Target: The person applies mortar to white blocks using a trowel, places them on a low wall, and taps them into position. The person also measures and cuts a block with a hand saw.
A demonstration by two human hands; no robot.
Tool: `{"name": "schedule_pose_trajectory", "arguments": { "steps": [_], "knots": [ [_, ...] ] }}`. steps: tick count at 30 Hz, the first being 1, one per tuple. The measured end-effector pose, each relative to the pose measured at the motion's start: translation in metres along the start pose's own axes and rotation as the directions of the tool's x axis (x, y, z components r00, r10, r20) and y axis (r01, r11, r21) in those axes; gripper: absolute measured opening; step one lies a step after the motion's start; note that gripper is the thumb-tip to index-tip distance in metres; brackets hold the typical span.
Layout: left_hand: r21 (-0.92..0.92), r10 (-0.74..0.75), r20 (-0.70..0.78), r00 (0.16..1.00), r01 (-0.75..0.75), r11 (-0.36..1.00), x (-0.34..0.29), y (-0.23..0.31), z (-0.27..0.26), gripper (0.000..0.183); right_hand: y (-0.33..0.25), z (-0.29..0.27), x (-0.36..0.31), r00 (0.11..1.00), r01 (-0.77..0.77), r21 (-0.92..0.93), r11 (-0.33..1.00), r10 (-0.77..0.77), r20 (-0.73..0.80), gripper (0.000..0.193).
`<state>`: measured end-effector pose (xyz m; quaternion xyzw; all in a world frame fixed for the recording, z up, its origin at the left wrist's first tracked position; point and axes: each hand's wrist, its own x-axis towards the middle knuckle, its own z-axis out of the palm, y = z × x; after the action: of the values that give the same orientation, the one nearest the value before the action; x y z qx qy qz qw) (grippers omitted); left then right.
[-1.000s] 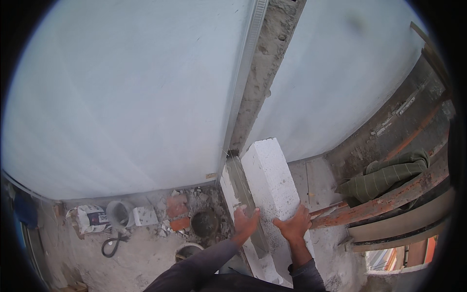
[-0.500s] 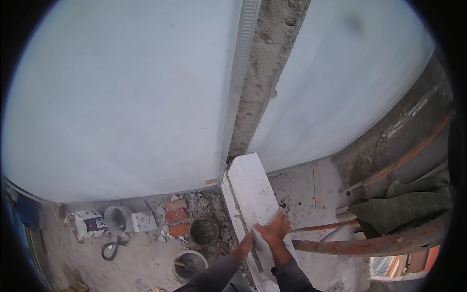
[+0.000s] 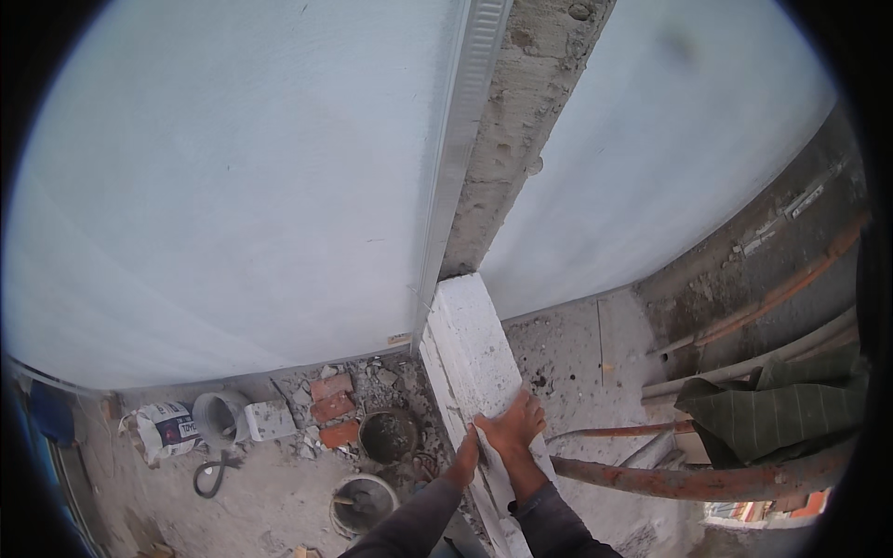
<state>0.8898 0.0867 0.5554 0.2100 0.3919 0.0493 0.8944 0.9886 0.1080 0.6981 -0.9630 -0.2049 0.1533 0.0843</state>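
Observation:
A long white building block (image 3: pixel 484 349), its surface pitted, lies on top of a narrow row of similar white blocks (image 3: pixel 445 381). Its far end meets the bare concrete strip (image 3: pixel 498 177) between two white wall panels. My right hand (image 3: pixel 514 428) grips the block from above, fingers bent over its right edge. Against the block's left side my left hand (image 3: pixel 463 458) is pressed, its thumb up near the top edge; its fingers are partly hidden. The two hands nearly touch at the thumbs.
Left on the floor are a dark mortar bucket (image 3: pixel 389 435), a second bucket (image 3: pixel 363 505) with a tool, red bricks (image 3: pixel 333 409), a clear bucket (image 3: pixel 221 418) and a bag (image 3: pixel 166 430). Rusty poles (image 3: pixel 679 476) and a green cloth (image 3: pixel 772 409) lie right.
The block has slid away from me, closing the dark gap at the concrete strip. Both hands have stayed on it, and the view has shifted slightly.

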Motion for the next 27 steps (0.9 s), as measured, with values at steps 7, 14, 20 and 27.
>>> {"name": "schedule_pose_trajectory", "arguments": {
  "steps": [7,14,20,27],
  "knots": [
    [-0.164,0.017,-0.039,0.999,-0.024,0.986,0.025,-0.006,-0.013,0.087,-0.018,0.008,0.007,0.999,0.012,-0.020,1.000,-0.013,-0.033,0.116],
    [-0.183,0.040,-0.028,0.999,-0.044,0.982,0.044,-0.007,-0.026,0.088,-0.025,0.020,0.013,0.999,-0.007,-0.074,0.997,0.004,-0.051,0.122],
    [-0.070,0.022,-0.147,0.989,-0.033,0.997,0.022,0.017,-0.007,0.077,-0.026,0.019,0.010,0.999,0.012,-0.117,0.993,-0.017,-0.046,0.126],
    [-0.037,-0.064,-0.241,0.968,0.056,0.998,0.031,0.014,-0.007,0.092,-0.028,0.017,0.016,1.000,0.026,-0.091,0.995,-0.027,-0.003,0.128]
  ]
}}
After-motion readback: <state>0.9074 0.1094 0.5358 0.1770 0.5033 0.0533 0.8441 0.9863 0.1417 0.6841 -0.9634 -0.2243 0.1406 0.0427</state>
